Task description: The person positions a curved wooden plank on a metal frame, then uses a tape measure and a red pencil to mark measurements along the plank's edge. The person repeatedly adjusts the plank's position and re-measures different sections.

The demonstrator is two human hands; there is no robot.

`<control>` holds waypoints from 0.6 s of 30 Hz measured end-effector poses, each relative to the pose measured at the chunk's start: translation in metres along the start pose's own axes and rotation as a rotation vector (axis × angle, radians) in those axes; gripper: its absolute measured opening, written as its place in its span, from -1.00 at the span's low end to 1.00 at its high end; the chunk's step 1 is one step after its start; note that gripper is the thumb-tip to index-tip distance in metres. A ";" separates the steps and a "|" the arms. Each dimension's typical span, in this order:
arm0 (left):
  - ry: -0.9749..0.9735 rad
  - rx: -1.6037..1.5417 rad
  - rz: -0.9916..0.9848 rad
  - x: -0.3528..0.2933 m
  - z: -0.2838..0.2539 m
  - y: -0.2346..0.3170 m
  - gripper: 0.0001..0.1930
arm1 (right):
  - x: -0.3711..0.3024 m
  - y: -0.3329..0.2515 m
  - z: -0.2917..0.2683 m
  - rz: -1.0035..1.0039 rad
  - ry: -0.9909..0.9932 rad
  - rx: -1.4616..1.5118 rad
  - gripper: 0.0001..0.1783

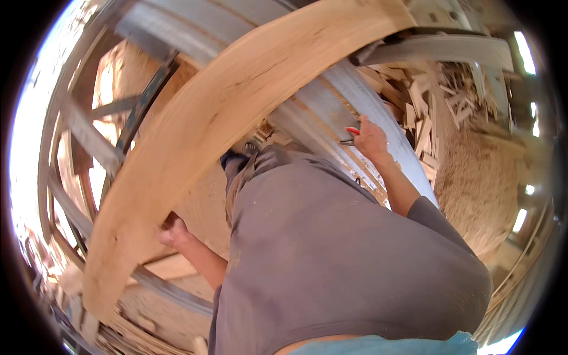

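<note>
A long, wide wooden board (207, 118) with pale brown grain and some dark cracks slants across the view from upper right to lower left. My left hand (173, 232) closes on its near edge toward the lower left end, the fingers partly hidden beneath the wood. Over the grey metal machine table (322, 100), my right hand (373, 141) is closed around a small thing with a red part (352, 130) and a dark prong-like part. Its kind is unclear. The board's upper right end lies close to a grey metal bar (438, 49).
Past the table's right side lies a heap of wood offcuts (417, 112) on a sawdust-covered floor (473, 189). A metal frame (94, 139) stands to the left, with beams passing under the board. More wood strips (127, 334) lie at the lower left.
</note>
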State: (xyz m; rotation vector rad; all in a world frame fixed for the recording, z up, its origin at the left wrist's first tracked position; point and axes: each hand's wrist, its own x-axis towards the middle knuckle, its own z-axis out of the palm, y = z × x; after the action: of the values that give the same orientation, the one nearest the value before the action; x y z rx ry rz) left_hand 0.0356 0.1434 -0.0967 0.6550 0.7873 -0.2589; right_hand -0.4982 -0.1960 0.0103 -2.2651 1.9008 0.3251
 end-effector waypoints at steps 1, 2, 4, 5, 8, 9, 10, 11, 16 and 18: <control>-0.009 -0.005 0.029 0.004 -0.005 0.012 -0.55 | 0.002 -0.005 0.001 0.023 -0.029 0.021 -0.57; -0.021 -0.006 0.050 0.008 -0.007 0.023 -0.56 | 0.005 -0.008 0.002 0.056 -0.056 0.041 -0.55; -0.009 0.022 0.099 0.012 -0.006 0.035 -0.57 | 0.014 -0.006 0.004 0.109 -0.071 0.076 -0.53; 0.021 0.051 0.130 0.014 -0.002 0.041 -0.59 | 0.019 -0.002 0.008 0.124 -0.065 0.091 -0.53; 0.111 0.189 0.219 0.015 0.009 0.049 -0.56 | 0.031 -0.001 0.004 0.062 -0.056 0.039 -0.52; 0.147 0.256 0.260 0.026 0.003 0.052 -0.57 | 0.037 -0.004 -0.003 0.020 -0.052 0.009 -0.51; 0.182 0.323 0.302 0.035 -0.003 0.058 -0.57 | 0.039 -0.009 -0.009 -0.037 0.004 0.026 -0.50; 0.170 0.379 0.326 0.030 0.002 0.053 -0.58 | 0.040 -0.019 -0.016 -0.081 0.066 0.043 -0.49; 0.162 0.705 0.386 0.037 -0.011 0.036 -0.60 | 0.072 -0.102 -0.034 0.050 -0.385 0.700 -0.38; 0.050 0.706 0.311 0.029 -0.006 0.011 -0.60 | 0.085 -0.137 -0.027 0.122 -0.531 1.088 -0.37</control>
State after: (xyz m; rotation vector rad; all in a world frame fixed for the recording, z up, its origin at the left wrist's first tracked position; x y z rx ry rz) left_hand 0.0571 0.1561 -0.1162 1.4392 0.6212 -0.2341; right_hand -0.3472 -0.2593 0.0114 -1.1928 1.3882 -0.0974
